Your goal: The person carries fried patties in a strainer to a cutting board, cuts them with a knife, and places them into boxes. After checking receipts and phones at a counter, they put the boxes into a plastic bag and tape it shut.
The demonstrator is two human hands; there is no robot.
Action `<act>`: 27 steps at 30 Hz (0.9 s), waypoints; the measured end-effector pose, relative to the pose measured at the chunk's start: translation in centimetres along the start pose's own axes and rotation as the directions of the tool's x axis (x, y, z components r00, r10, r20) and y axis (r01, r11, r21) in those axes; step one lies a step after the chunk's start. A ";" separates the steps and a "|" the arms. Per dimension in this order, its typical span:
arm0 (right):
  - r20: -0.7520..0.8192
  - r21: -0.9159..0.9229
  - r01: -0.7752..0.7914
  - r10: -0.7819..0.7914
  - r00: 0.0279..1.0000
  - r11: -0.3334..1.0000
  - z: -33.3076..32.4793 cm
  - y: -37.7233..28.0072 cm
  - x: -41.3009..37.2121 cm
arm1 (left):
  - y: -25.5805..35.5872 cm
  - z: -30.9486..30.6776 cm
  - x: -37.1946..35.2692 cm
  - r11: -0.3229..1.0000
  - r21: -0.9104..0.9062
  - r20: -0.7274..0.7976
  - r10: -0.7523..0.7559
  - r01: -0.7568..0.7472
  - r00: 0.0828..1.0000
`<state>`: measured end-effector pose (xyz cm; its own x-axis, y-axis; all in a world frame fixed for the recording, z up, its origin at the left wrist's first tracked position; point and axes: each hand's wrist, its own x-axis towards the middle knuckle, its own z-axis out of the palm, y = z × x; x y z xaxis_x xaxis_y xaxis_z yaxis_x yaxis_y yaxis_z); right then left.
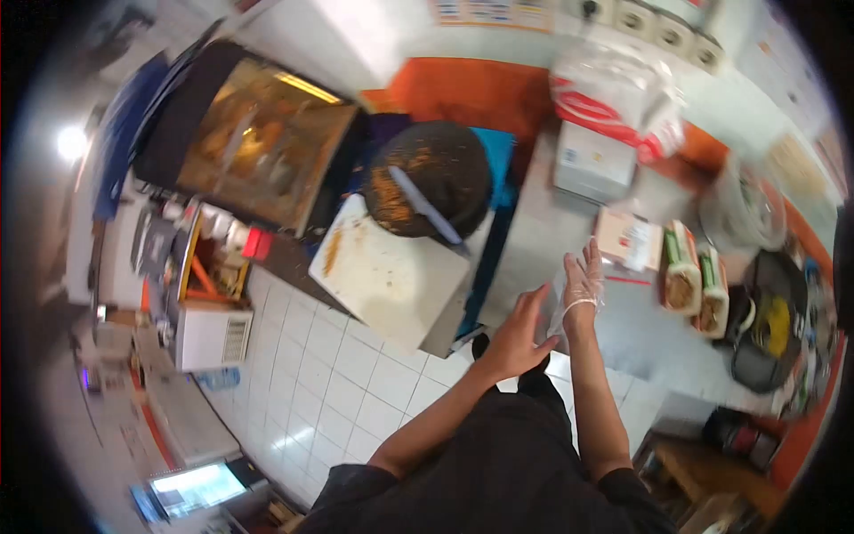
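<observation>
Currently: your right hand [584, 278], fingers spread, sits inside a clear glove [560, 307] above the worktop [534, 222]. Your left hand [519, 336] pinches its loose cuff.

Bright, even indoor light; a lamp [71, 142] flares white far left of the left hand [516, 334]. Strong fisheye bending with dark corners. Motion blur smears everything, worst toward the edges.

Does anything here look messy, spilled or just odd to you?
Yes. The white board has orange-brown smears near its left edge. The round dark block behind it is strewn with orange crumbs, and a knife lies across it. Also, only the right hand wears a clear glove; the left hand at its cuff is bare.
</observation>
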<state>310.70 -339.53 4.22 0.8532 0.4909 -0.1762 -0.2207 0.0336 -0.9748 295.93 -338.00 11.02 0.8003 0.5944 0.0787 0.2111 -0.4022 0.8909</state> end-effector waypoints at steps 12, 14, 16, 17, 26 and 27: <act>0.488 -0.083 0.267 -0.195 0.851 0.960 22.1 3.8 -11.3 | -11.4 -17.3 -0.8 0.984 -0.113 -0.581 -0.178 0.137 0.794; 0.687 -0.179 0.476 -0.237 0.687 0.861 24.9 5.3 -16.3 | -17.5 -22.2 -0.5 0.957 -0.225 -0.695 -0.289 0.183 0.658; 0.884 -0.173 0.508 -0.095 0.459 0.844 27.1 2.2 -21.3 | -25.8 -27.9 -0.8 0.963 -0.240 -0.823 -0.270 0.125 0.500; 0.902 -0.184 0.619 -0.119 0.415 0.763 28.6 2.9 -22.0 | -27.0 -31.4 -1.9 0.976 -0.093 -0.798 -0.191 0.197 0.571; 0.718 -0.487 0.499 0.003 0.696 0.717 45.8 7.7 -9.1 | -27.0 -45.1 -9.2 0.945 -0.315 -0.508 -0.252 0.094 0.824; 0.683 -0.340 0.309 0.007 0.731 0.888 46.5 11.3 -5.5 | -27.3 -46.9 -8.9 0.943 -0.300 -0.624 -0.305 0.140 0.720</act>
<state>281.55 -301.39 0.51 0.2994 0.9532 -0.0423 0.2285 -0.1147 -0.9668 256.76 -299.67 7.00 0.1614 0.9849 0.0635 0.1426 -0.0869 0.9860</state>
